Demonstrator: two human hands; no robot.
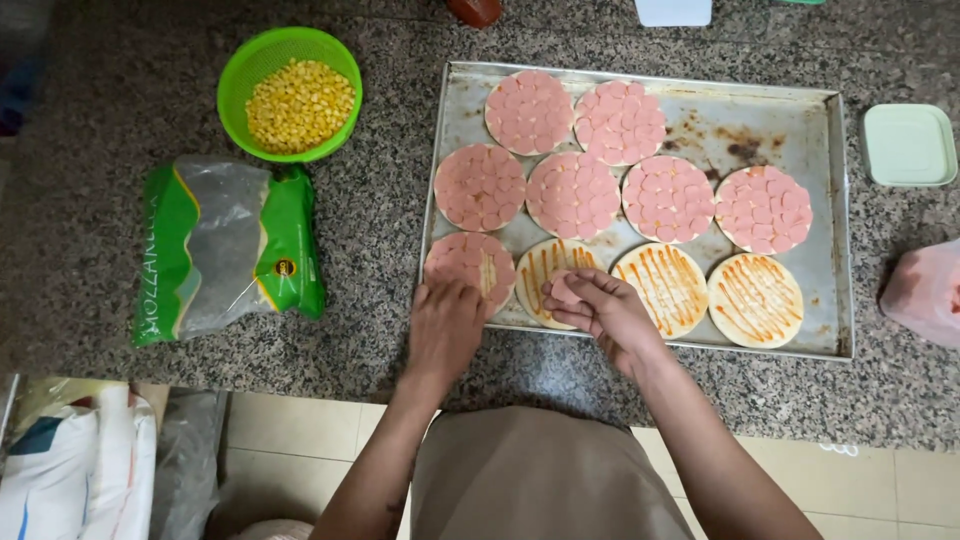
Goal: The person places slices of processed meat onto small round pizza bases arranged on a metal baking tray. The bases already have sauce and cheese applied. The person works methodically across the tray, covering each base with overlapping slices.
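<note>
A metal baking tray [830,220] on a granite counter holds several round flatbreads. Most are covered with pink sausage slices [571,194]; three at the front right carry only orange sauce stripes [755,298]. My left hand [447,322] rests fingers-down on the front-left sausage-covered round [470,259]. My right hand [603,308] pinches pink sausage slices [562,291] over a sauced round [552,262] beside it.
A green strainer of yellow corn kernels [298,102] stands at the back left. A green and clear cheese bag [225,248] lies left of the tray. A pale green lid [908,145] and a pink bag [925,290] sit at the right. Bags [75,460] stand on the floor below.
</note>
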